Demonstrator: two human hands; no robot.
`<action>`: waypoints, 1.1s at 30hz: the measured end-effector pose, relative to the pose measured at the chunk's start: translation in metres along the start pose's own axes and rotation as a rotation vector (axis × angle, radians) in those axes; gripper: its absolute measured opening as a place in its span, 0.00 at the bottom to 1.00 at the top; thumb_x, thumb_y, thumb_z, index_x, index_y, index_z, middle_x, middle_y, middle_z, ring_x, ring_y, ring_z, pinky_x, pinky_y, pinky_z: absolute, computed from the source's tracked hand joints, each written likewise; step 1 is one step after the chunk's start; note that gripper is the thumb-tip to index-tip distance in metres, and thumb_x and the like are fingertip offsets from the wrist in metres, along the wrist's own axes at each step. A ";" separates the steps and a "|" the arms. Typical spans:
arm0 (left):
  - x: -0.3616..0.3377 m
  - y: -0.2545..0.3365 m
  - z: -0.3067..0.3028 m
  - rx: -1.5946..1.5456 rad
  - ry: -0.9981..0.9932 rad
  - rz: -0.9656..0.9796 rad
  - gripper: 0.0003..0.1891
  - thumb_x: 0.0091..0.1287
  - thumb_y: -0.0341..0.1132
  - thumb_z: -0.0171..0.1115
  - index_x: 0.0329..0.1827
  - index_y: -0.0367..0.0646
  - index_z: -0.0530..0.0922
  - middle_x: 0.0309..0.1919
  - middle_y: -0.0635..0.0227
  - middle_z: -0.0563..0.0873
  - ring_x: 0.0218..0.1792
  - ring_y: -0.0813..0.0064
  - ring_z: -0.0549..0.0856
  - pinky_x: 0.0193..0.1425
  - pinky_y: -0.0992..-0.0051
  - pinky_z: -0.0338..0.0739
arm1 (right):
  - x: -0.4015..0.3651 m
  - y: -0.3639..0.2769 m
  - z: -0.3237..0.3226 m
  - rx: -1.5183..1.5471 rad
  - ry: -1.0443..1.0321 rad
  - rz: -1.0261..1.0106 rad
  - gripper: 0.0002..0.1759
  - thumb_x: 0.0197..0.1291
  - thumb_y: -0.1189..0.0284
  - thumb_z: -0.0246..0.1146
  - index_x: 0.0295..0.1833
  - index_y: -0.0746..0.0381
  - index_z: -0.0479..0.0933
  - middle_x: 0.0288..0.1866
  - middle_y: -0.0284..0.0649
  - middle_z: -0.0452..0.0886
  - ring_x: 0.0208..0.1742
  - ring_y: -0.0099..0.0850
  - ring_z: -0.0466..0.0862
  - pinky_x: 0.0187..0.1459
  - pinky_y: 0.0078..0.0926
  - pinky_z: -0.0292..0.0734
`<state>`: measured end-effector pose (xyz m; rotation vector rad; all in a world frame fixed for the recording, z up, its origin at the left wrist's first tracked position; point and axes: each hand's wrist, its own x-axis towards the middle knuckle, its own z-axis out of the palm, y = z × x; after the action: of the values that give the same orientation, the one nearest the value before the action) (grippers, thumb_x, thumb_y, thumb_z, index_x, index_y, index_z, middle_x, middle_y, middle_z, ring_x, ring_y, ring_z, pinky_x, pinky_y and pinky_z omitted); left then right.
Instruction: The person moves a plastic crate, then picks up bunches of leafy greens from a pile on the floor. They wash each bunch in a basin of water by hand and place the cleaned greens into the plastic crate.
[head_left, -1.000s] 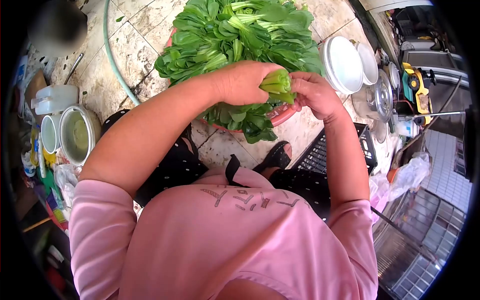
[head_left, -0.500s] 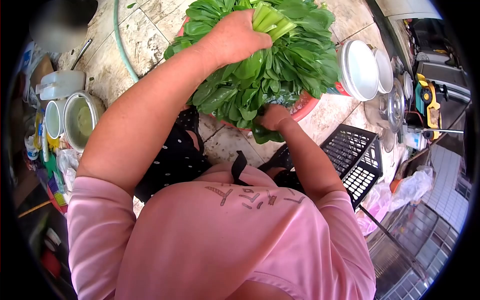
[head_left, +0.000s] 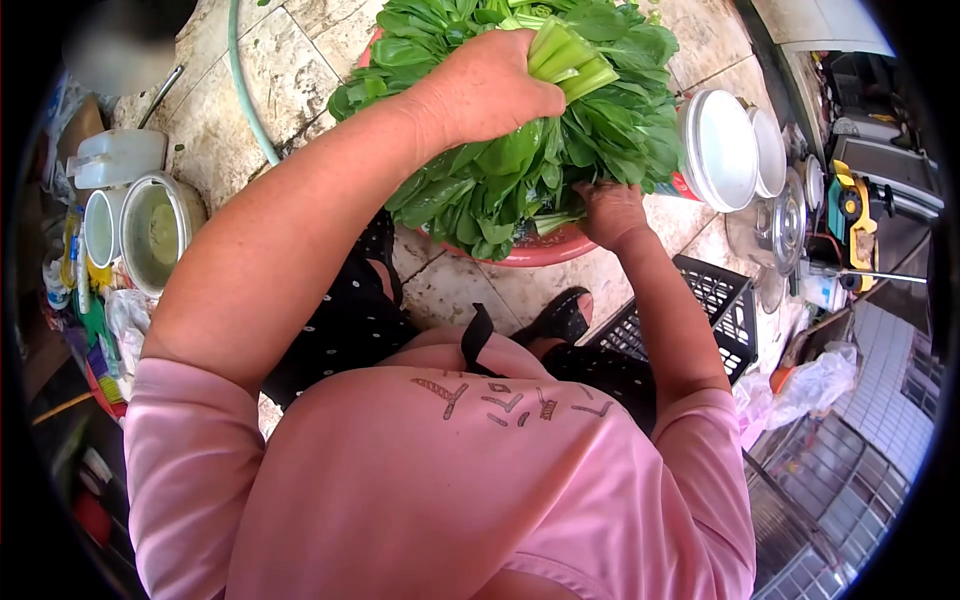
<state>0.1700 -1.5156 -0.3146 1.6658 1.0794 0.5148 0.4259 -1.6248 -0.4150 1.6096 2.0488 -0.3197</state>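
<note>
Hands first: left hand [head_left: 495,92] wrapped around a bunch of greens [head_left: 572,62], fingers curled tight on the pale stems, cut ends sticking out past the thumb side toward the right. Bunch sits over the tub, on top of the heap. Right hand [head_left: 612,212] down at the tub's right rim, back of hand up, fingertips buried under leaves, so can't tell if it's pinching anything. A few pale stalks [head_left: 557,222] lie just beside those fingers.

Rest, big to small:
- Tiled floor [head_left: 455,290], stained, under everything.
- Pile of leafy greens [head_left: 410,55], heaped above the rim and spilling over it.
- Pink tub [head_left: 545,256] on the floor ahead of the person, mostly hidden by leaves; near rim visible.
- Black crate [head_left: 725,310], slotted plastic, on the floor near the right forearm.
- White bucket [head_left: 722,150] just right of the tub, smaller white container [head_left: 768,152] next to it.
- Pot [head_left: 190,205] left of the left arm, pale green contents; small bowl [head_left: 100,230] beside it.
- Black sandal [head_left: 560,318] on a foot, between tub and crate.
</note>
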 end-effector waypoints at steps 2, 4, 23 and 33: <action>-0.002 0.000 0.000 0.001 0.004 0.004 0.23 0.56 0.35 0.66 0.54 0.37 0.78 0.44 0.63 0.86 0.44 0.72 0.84 0.56 0.73 0.76 | 0.001 -0.016 0.000 -0.002 0.030 0.009 0.27 0.49 0.64 0.67 0.59 0.50 0.77 0.54 0.41 0.79 0.58 0.41 0.77 0.59 0.40 0.69; -0.006 0.004 -0.003 0.015 -0.009 -0.002 0.23 0.55 0.35 0.66 0.54 0.36 0.78 0.43 0.63 0.86 0.44 0.72 0.84 0.56 0.73 0.76 | -0.003 -0.030 0.015 -0.064 0.061 -0.029 0.16 0.55 0.68 0.57 0.50 0.52 0.80 0.52 0.39 0.77 0.56 0.38 0.77 0.54 0.39 0.70; -0.001 -0.015 0.007 0.088 -0.019 0.041 0.21 0.54 0.38 0.64 0.49 0.35 0.77 0.40 0.51 0.85 0.44 0.54 0.84 0.54 0.64 0.78 | 0.002 0.011 0.036 0.576 0.120 -0.201 0.20 0.49 0.76 0.70 0.50 0.60 0.82 0.48 0.45 0.82 0.49 0.42 0.82 0.52 0.36 0.77; -0.014 -0.020 0.045 -0.159 -0.110 -0.067 0.25 0.55 0.34 0.65 0.57 0.36 0.73 0.47 0.57 0.84 0.49 0.64 0.83 0.58 0.69 0.75 | -0.034 -0.044 -0.078 1.715 0.327 0.064 0.15 0.56 0.74 0.72 0.48 0.64 0.81 0.32 0.28 0.81 0.34 0.18 0.78 0.39 0.16 0.76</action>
<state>0.1893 -1.5499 -0.3469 1.4970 0.9846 0.4488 0.3699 -1.6272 -0.3372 2.6091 1.7756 -2.3528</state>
